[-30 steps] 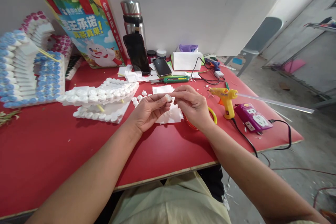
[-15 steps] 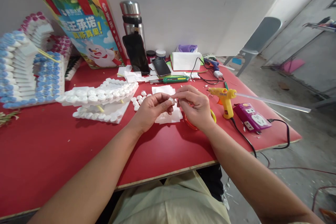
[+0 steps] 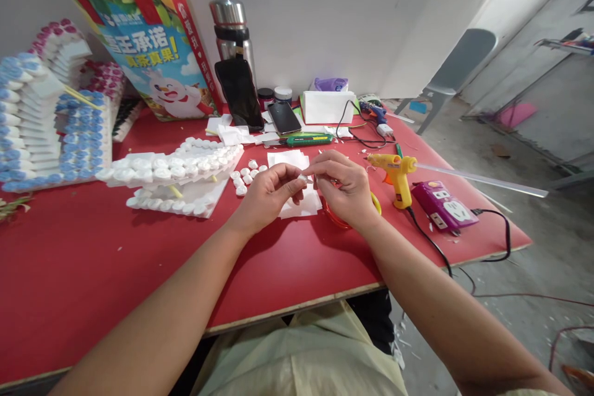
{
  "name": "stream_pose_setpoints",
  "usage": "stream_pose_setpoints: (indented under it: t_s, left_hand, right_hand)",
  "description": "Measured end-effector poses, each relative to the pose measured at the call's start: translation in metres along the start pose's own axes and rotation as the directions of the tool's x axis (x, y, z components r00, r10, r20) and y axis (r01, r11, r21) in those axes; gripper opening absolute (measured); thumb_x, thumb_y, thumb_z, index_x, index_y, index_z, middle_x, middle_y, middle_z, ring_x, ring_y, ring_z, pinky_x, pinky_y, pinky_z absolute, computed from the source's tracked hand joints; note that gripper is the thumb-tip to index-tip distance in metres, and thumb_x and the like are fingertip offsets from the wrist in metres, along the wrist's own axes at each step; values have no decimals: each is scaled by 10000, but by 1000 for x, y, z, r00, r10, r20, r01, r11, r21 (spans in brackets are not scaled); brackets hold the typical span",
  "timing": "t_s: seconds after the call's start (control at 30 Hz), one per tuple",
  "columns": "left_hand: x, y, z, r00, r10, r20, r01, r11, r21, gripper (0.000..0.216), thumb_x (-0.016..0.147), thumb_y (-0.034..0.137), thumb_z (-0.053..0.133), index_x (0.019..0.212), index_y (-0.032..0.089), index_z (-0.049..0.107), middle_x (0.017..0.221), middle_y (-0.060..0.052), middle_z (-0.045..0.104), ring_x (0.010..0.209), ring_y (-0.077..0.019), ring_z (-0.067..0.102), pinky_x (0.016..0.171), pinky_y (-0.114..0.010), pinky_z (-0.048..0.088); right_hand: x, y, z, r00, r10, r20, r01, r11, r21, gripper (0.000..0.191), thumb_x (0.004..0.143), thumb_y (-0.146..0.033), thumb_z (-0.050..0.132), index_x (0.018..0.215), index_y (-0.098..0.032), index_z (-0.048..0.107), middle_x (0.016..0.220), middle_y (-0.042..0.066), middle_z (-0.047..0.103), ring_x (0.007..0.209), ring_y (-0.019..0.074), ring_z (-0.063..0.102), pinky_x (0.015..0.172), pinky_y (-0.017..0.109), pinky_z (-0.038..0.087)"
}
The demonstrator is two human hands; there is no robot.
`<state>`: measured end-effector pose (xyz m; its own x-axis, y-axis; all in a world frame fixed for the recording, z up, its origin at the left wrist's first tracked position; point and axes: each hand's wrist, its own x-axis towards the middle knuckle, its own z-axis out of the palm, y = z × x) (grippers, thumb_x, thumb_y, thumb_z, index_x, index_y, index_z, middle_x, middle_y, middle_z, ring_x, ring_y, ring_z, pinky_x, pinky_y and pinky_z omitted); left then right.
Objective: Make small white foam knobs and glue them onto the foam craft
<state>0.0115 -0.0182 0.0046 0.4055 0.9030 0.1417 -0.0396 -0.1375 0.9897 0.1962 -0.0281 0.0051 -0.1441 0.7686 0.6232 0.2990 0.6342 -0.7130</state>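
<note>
Over the middle of the red table my left hand [image 3: 273, 195] pinches a small white paper roll [image 3: 303, 177] between thumb and fingertips. My right hand [image 3: 346, 189] meets it from the other side, its bent fingers closed at the roll's edge. Part of the roll is hidden by the fingers. Below the hands lie white paper sheets [image 3: 301, 209]. Several loose white paper rosettes [image 3: 240, 182] rest left of my left hand. A red and yellow ring-shaped item [image 3: 377, 203] is partly covered by my right hand.
At right stand a yellow glue gun [image 3: 403, 182] with a long clear stick and a purple power strip [image 3: 445, 205], both corded. Left is a white rosette-covered structure [image 3: 162, 170]. A green cutter [image 3: 309, 139], phone [image 3: 284, 117], flask [image 3: 229, 31] and bag [image 3: 162, 62] sit behind.
Both hands stay together around the small white paper roll, with barely any finger movement. The whole view has shifted very slightly.
</note>
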Motion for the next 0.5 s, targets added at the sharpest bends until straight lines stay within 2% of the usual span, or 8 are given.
stream_pose_setpoints:
  t_s: [0.2,0.5]
  left_hand:
    - [0,1,0,1000,-8,-3,8,998,66,256,897,420,707,955,175,664,747,-7,635,677,-142,602,693,-274,491]
    - [3,0,-3,999,-29,21,26,991,135,267,893,429,704,928,174,633,741,10,621,669,-135,600,693,-278,498]
  right_hand:
    - [0,4,1,999,39,35,-40,999,33,307,791,-38,509,881,-224,736,938,42,652,712,146,590,639,307,508]
    - [-1,5,2,996,27,81,-23,998,-55,258,774,-18,503,886,-207,639,905,20,595,696,124,569,613,268,468]
